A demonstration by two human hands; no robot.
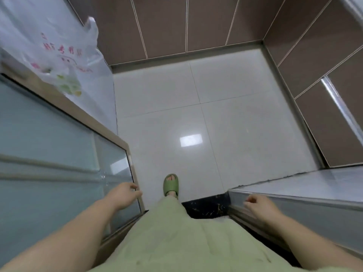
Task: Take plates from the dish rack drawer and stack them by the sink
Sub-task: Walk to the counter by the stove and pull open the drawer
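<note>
No plates, dish rack drawer or sink show in the head view. I look straight down at a white tiled floor (225,118). My left hand (125,196) hangs low at the left, beside the corner of a glass-fronted cabinet (59,154), fingers loosely apart and holding nothing. My right hand (259,207) hangs at the right, in front of a grey countertop edge (294,199), fingers loosely curled and empty.
Brown cabinet doors (167,26) line the far side and the right side (324,55). A white plastic bag (64,55) with red print sits on the surface at upper left. My foot in a green slipper (171,184) stands on the floor.
</note>
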